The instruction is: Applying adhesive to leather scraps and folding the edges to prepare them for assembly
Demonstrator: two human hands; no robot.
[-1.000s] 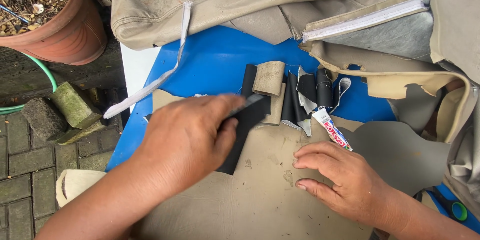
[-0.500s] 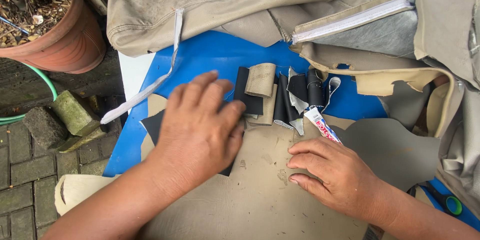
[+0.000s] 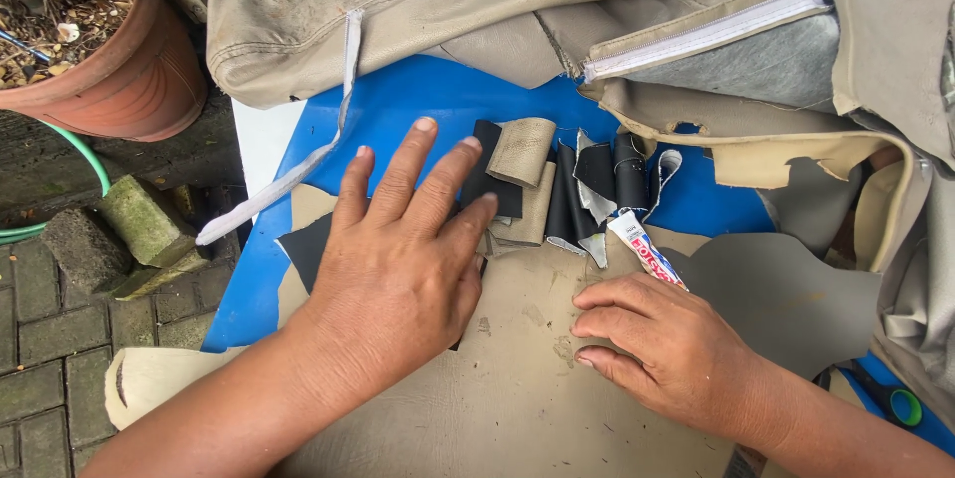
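Note:
My left hand (image 3: 398, 259) lies flat with its fingers spread, pressing a black leather patch (image 3: 306, 247) down onto a large beige leather sheet (image 3: 527, 388) on the blue table (image 3: 428, 110). Most of the patch is hidden under my palm. My right hand (image 3: 657, 349) rests on the same beige sheet, fingers curled loosely and pointing left, holding nothing. A small white glue tube (image 3: 647, 254) lies just above my right hand.
Black and beige leather scraps (image 3: 572, 185) sit beyond my fingers. A beige seat cover with a white zipper strip (image 3: 696, 35) is piled along the back and right. Green-handled scissors (image 3: 890, 400) lie at the right edge. A terracotta pot (image 3: 109, 60), hose and bricks stand left.
My left hand brought the black patch from a pinched grip down and left onto the beige sheet, then opened flat on top of it. My right hand stayed put.

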